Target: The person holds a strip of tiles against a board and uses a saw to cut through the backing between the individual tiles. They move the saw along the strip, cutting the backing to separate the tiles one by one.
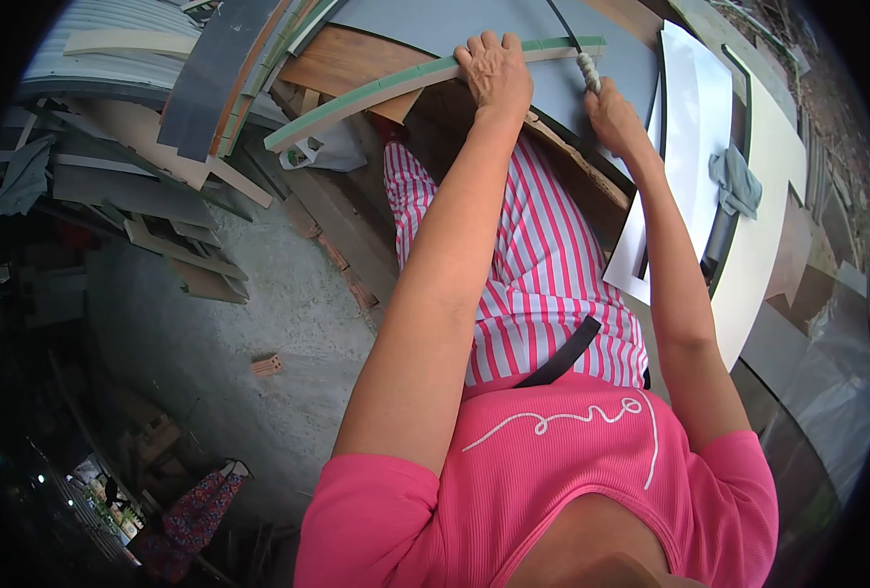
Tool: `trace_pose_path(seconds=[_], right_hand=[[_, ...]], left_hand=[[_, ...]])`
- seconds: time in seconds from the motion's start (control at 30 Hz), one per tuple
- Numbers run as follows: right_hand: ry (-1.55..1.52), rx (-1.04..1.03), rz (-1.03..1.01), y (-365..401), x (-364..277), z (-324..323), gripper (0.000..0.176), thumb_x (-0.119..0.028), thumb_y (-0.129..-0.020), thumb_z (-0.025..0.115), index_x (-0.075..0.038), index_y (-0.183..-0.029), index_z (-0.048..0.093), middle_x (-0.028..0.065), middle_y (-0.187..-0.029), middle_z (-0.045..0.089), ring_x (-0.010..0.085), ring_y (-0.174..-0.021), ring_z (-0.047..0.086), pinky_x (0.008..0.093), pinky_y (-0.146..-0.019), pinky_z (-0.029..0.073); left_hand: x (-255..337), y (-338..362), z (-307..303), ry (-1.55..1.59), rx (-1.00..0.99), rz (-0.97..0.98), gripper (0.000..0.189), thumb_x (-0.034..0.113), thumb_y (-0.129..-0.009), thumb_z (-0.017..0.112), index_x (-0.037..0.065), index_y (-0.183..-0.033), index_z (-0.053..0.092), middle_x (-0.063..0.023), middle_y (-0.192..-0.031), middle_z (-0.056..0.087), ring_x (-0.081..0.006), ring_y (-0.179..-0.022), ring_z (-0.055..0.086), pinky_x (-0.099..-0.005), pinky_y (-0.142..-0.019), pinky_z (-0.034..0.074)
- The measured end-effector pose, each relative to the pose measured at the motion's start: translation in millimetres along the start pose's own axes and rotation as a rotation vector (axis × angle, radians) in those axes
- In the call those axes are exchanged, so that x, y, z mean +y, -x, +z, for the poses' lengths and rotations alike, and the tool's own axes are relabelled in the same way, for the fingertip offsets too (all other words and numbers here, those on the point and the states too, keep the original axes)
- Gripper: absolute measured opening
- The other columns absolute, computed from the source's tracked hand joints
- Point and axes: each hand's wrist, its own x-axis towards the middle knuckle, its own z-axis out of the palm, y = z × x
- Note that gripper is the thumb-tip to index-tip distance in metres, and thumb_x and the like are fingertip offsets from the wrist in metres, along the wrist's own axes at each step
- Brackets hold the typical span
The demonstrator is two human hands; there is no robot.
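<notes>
My left hand presses flat on a long curved green-edged strip that lies across a grey panel. My right hand is closed around a small pale wrapped tool, held against the strip's right end near a thin black line on the panel. Both arms reach forward over my pink shirt and striped garment.
A white board with a grey cloth on it lies to the right. Stacked curved panels and boards are piled at the upper left. Concrete floor with a brick piece lies below left.
</notes>
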Motion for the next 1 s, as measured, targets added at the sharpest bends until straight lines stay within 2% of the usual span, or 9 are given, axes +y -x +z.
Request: trace_pose_path(seconds=[0.17,0.2,0.33,0.4,0.5,0.6,0.7,0.87,1.0], right_hand=[[-0.109,-0.116,0.148,-26.4,-31.1,-14.0,0.031,-0.025,-0.095,0.042,0.004,-0.106,0.047,0.0337,-0.087,0.062,0.0501,-0.079,0.061,0.0537,-0.072,0.048],[-0.107,-0.144,0.191,-15.8,-33.3,-17.1,0.031,-0.025,-0.095,0.042,0.004,-0.106,0.046,0.0338,-0.086,0.062,0.0498,-0.078,0.061,0.0533,-0.073,0.048],[0.034,-0.118,0.027,46.5,10.5,-14.4,0.028,-0.022,-0.096,0.042,0.003,-0.108,0.044,0.0321,-0.082,0.062,0.0488,-0.075,0.062,0.0543,-0.067,0.047],[0.010,-0.184,0.225,91.1,0.2,-28.8,0.025,-0.021,-0.097,0.043,0.002,-0.107,0.045,0.0319,-0.082,0.062,0.0484,-0.076,0.062,0.0540,-0.065,0.046],[-0.005,-0.202,0.291,130.0,-0.2,-36.7,0.023,-0.020,-0.098,0.042,0.002,-0.105,0.045,0.0312,-0.080,0.063,0.0475,-0.074,0.064,0.0524,-0.067,0.048],[-0.012,-0.192,0.214,113.2,-0.9,-36.0,0.022,-0.018,-0.097,0.042,0.002,-0.105,0.045,0.0315,-0.081,0.063,0.0474,-0.073,0.063,0.0526,-0.066,0.048],[0.008,-0.079,0.011,46.6,12.4,-10.5,0.027,-0.023,-0.097,0.042,0.003,-0.105,0.045,0.0318,-0.082,0.063,0.0480,-0.070,0.062,0.0531,-0.065,0.047],[-0.205,-0.163,0.167,-31.6,-25.7,-10.6,0.035,-0.027,-0.096,0.041,0.005,-0.108,0.046,0.0294,-0.078,0.063,0.0439,-0.067,0.063,0.0514,-0.064,0.049],[-0.094,-0.170,0.162,1.6,-16.0,-16.7,0.033,-0.026,-0.096,0.041,0.004,-0.108,0.046,0.0293,-0.076,0.063,0.0434,-0.065,0.063,0.0497,-0.062,0.049]], left_hand=[[1.0,-3.2,-1.7,-0.008,0.011,-0.059,0.020,0.008,-0.076,0.059,0.003,-0.094,0.061,-0.0175,-0.096,0.057,-0.0330,-0.094,0.052,-0.0455,-0.085,0.033],[0.8,-1.5,-1.5,-0.024,0.018,-0.031,0.019,0.008,-0.075,0.059,0.003,-0.094,0.061,-0.0175,-0.095,0.057,-0.0331,-0.094,0.052,-0.0457,-0.085,0.034],[-1.3,1.6,-2.4,0.000,0.026,0.013,0.018,0.006,-0.074,0.058,0.003,-0.091,0.061,-0.0177,-0.093,0.057,-0.0332,-0.093,0.052,-0.0460,-0.084,0.034],[-2.5,1.9,1.1,0.009,0.035,0.010,0.017,0.006,-0.074,0.058,0.002,-0.091,0.061,-0.0176,-0.092,0.057,-0.0331,-0.092,0.052,-0.0459,-0.083,0.034],[-2.3,1.1,2.8,0.018,0.053,0.020,0.017,0.005,-0.074,0.057,0.002,-0.090,0.061,-0.0176,-0.091,0.057,-0.0330,-0.091,0.052,-0.0457,-0.083,0.034],[-3.6,1.4,2.4,0.018,0.052,0.035,0.017,0.005,-0.074,0.057,0.002,-0.091,0.061,-0.0175,-0.091,0.057,-0.0331,-0.090,0.052,-0.0456,-0.082,0.033],[-2.7,2.1,2.9,0.015,0.066,0.037,0.018,0.005,-0.074,0.057,0.002,-0.091,0.061,-0.0174,-0.090,0.057,-0.0332,-0.090,0.052,-0.0457,-0.082,0.033],[-3.4,-0.5,-1.4,0.030,0.064,0.016,0.017,0.005,-0.074,0.057,0.002,-0.091,0.061,-0.0172,-0.090,0.057,-0.0332,-0.090,0.052,-0.0454,-0.082,0.034],[-1.8,0.7,-0.4,-0.007,0.055,0.006,0.016,0.005,-0.075,0.057,0.002,-0.090,0.060,-0.0173,-0.090,0.057,-0.0330,-0.089,0.052,-0.0452,-0.082,0.034]])
